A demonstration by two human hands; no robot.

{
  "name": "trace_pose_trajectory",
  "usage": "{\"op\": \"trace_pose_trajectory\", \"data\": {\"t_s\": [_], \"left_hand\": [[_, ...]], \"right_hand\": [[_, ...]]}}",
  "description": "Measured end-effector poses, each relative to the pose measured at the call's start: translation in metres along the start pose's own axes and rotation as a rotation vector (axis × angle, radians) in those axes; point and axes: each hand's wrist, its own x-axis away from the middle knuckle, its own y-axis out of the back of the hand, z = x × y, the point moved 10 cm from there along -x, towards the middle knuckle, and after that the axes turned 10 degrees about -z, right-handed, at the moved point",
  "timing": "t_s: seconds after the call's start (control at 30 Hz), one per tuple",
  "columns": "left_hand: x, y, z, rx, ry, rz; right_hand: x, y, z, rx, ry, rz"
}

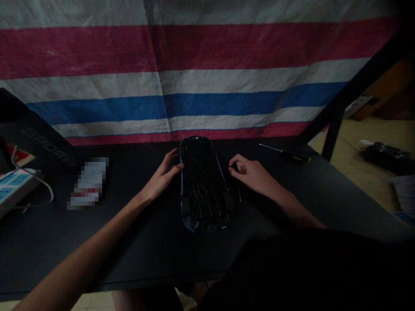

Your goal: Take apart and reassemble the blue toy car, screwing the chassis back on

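A toy car (202, 181) lies upside down on the dark table, its black underside with wheels facing up and blue body edges showing along the sides. My left hand (164, 172) grips the car's left side near the far wheel, thumb against the edge and fingertips partly hidden behind it. To the right of the car, my right hand (248, 172) is closed, its fingers curled in and apart from the car. A thin pale line shows just below that hand; whether the fingers hold it cannot be made out. Further right lies a screwdriver (292, 156) with a black and yellow handle.
A blurred-out packet (89, 183) lies at the left of the table (145, 259). Beyond it are a white power strip (17, 185) with a cable and a dark object lettered SPORT (45, 144). A striped tarp (201, 82) hangs behind; a black frame post (333, 134) stands at right.
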Motion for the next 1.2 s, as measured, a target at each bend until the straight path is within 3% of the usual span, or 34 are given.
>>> {"op": "trace_pose_trajectory", "data": {"t_s": [0.07,0.17,0.27,0.37,0.47,0.6,0.77,1.2], "left_hand": [[-0.001,0.000,0.002,-0.007,0.008,0.004],[-0.003,0.000,0.004,0.018,0.001,0.021],[-0.003,-0.001,0.005,0.044,-0.008,0.031],[-0.003,-0.001,0.007,0.073,-0.002,0.027],[-0.003,-0.001,0.007,0.068,-0.001,0.029],[-0.003,-0.001,0.007,0.051,-0.010,0.034],[-0.005,-0.003,0.008,0.060,-0.028,0.034],[-0.005,-0.003,0.007,0.064,-0.027,0.036]], "right_hand": [[-0.003,0.015,-0.004,-0.115,-0.047,-0.037],[-0.011,0.053,-0.002,-0.147,-0.059,-0.115],[-0.023,0.089,0.027,-0.074,0.063,-0.119],[-0.033,0.104,0.064,0.051,0.141,-0.090],[-0.042,0.098,0.102,0.145,0.242,-0.094],[-0.048,0.076,0.125,0.236,0.334,-0.163],[-0.033,0.066,0.132,0.277,0.409,-0.238],[-0.016,0.076,0.127,0.217,0.379,-0.241]]}}
